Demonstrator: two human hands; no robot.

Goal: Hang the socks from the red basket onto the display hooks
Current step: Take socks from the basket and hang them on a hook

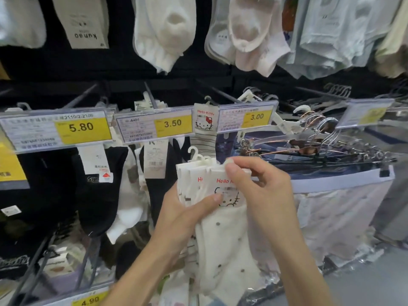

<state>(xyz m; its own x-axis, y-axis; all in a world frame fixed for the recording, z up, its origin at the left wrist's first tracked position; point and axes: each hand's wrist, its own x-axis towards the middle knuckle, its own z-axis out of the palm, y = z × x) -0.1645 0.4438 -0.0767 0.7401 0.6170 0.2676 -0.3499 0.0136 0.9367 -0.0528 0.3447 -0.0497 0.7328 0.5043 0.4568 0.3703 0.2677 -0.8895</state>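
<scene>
Two hands, left hand [178, 217] and right hand [265, 195], tight on upright socks [223, 239], hangers [199, 156] topmost.

The socks [223, 235] are soft matt knit cloth, white with tiny dots, a bit nubby. Their header cards [227, 184] look like smooth printed card, topped by hook tabs [195, 153] in plain white plastic. The display hooks [81, 96] are dark metal rods with a dull finish. The price strips [55, 129] are clear glossy plastic over yellow paper. Off to the side there are clothes hangers [320, 124] in shiny chrome and coppery metal, plus a crinkly see-through plastic bag [331, 217]. Up top hang fluffy socks [165, 34], properly fuzzy.
</scene>
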